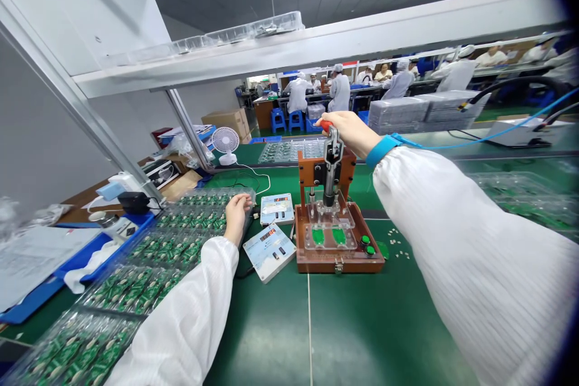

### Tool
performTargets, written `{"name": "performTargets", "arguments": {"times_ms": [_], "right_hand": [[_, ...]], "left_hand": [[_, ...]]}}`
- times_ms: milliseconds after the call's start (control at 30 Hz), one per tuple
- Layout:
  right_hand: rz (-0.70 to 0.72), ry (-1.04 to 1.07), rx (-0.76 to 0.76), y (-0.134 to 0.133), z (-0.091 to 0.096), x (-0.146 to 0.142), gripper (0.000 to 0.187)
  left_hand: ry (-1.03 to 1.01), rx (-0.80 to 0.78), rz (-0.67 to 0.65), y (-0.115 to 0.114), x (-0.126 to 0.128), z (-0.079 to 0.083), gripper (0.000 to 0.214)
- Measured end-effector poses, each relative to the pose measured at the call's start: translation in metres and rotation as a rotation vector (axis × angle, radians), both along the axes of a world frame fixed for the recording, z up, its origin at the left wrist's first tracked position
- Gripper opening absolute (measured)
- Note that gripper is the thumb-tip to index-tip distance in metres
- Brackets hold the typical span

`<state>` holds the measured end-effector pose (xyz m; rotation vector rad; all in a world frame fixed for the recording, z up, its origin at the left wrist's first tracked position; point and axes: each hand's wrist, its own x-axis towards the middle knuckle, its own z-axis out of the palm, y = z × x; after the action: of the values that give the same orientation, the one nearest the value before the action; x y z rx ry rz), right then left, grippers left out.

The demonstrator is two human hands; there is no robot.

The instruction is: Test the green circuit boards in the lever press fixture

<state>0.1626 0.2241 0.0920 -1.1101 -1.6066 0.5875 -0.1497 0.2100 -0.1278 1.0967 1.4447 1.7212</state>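
My right hand (347,128) is wrapped round the red-tipped handle (326,125) of a toggle clamp (333,163), which stands on a wooden test fixture (339,264). Two green circuit boards (338,236) sit in the fixture's clear acrylic plate, under the clamp. My left hand (237,215) is over the right edge of the plastic trays of circuit boards (181,241), its fingers curled together. Whatever they may hold is hidden. Between this hand and the fixture lie two white meter boxes (270,251) with red digits.
A small white fan (225,143) stands behind the trays. Small pale pieces (398,242) lie scattered right of the fixture. A blue bin (104,250) is at the left. Overhead runs a white shelf (271,48). More trays (529,193) lie at the right; people in white work beyond.
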Motion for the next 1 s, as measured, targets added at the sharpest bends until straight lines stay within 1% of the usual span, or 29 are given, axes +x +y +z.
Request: {"name": "performTargets", "arguments": {"times_ms": [33,100,133,167,233,300,367,433,500,567,667,733,800,900,1000], "right_hand": [[-0.027,-0.010,0.030,-0.001,-0.002,0.002,0.030],[-0.092,-0.032,0.114,-0.007,-0.010,0.010,0.024],[-0.139,-0.049,0.171,-0.012,-0.016,0.017,0.019],[-0.196,-0.069,0.231,-0.017,-0.026,0.025,0.019],[-0.313,-0.113,0.330,-0.033,-0.054,0.042,0.025],[-0.374,-0.149,0.347,-0.052,-0.092,0.057,0.024],[-0.344,-0.203,0.306,-0.073,-0.132,0.067,0.021],[-0.261,-0.291,0.266,-0.094,-0.168,0.068,0.023],[-0.182,-0.364,0.243,-0.111,-0.195,0.063,0.025],[-0.131,-0.405,0.228,-0.124,-0.213,0.054,0.027],[-0.095,-0.428,0.199,-0.131,-0.225,0.043,0.028],[-0.076,-0.423,0.172,-0.130,-0.227,0.040,0.027],[-0.053,-0.394,0.141,-0.126,-0.226,0.038,0.025],[-0.005,-0.313,0.076,-0.121,-0.217,0.039,0.023],[0.049,-0.206,-0.034,-0.123,-0.207,0.042,0.023]], "left_hand": [[0.015,-0.001,-0.008,-0.001,0.001,0.002,0.034],[0.050,-0.004,-0.035,-0.002,0.003,0.007,0.038],[0.070,-0.007,-0.057,-0.003,0.005,0.010,0.039],[0.095,-0.010,-0.086,-0.004,0.008,0.014,0.040],[0.160,-0.020,-0.171,-0.008,0.017,0.023,0.039],[0.243,-0.025,-0.282,-0.016,0.032,0.032,0.033],[0.322,-0.019,-0.386,-0.028,0.051,0.038,0.025],[0.468,0.003,-0.484,-0.045,0.071,0.041,0.017],[0.682,0.034,-0.556,-0.063,0.090,0.039,0.016],[0.880,0.071,-0.587,-0.080,0.105,0.035,0.022],[1.026,0.127,-0.584,-0.096,0.117,0.027,0.030],[1.068,0.158,-0.585,-0.100,0.119,0.023,0.030],[1.058,0.173,-0.586,-0.101,0.120,0.021,0.028],[0.935,0.172,-0.596,-0.098,0.119,0.020,0.024],[0.720,0.109,-0.596,-0.095,0.120,0.020,0.022]]}}
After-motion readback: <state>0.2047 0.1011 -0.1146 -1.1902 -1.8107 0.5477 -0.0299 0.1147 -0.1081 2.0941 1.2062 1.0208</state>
